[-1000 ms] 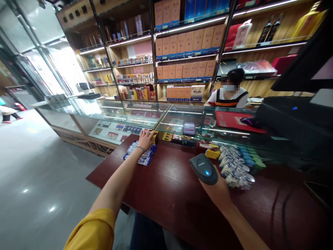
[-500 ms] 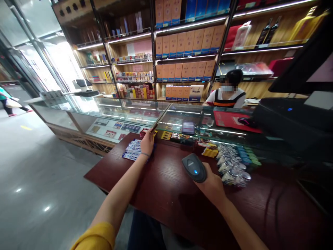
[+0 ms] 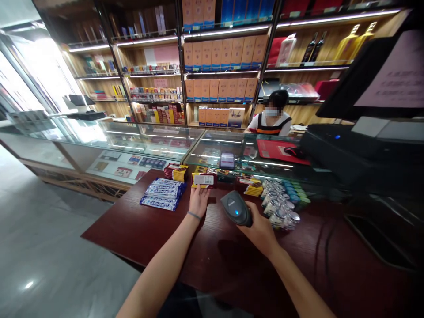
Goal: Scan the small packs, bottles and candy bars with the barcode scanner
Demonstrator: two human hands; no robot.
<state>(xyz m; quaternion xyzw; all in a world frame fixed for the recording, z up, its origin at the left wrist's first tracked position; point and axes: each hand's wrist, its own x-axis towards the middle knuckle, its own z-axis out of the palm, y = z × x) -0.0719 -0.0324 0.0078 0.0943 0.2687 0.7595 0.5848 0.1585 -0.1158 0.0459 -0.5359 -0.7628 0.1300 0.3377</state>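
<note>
With its palm turned up, my left hand [image 3: 198,204] holds a small red-and-yellow packet [image 3: 204,179], whose pale label with a barcode faces me. My right hand [image 3: 259,227] is wrapped round a dark barcode scanner [image 3: 236,209] with a lit blue light; its head points toward the packet, a short gap away. Left of my left hand lies a pile of blue-and-white packets [image 3: 164,194], and behind it a stack of similar red-and-yellow packets [image 3: 176,172]. Another such stack [image 3: 248,187] sits beyond the scanner. Small containers with silvery lids [image 3: 280,206] cluster right of it.
A glass display counter [image 3: 149,132] runs behind the dark red table [image 3: 132,236]. Across it sits a masked person [image 3: 271,123]. On the right stand a monitor [image 3: 364,75] and a red mat [image 3: 274,152] with a mouse. A dark flat tray-like object [image 3: 377,243] lies near the right edge.
My left hand has come from the stack at the left toward the scanner and turned palm up, showing the packet's barcode side. The view has swung to the right.
</note>
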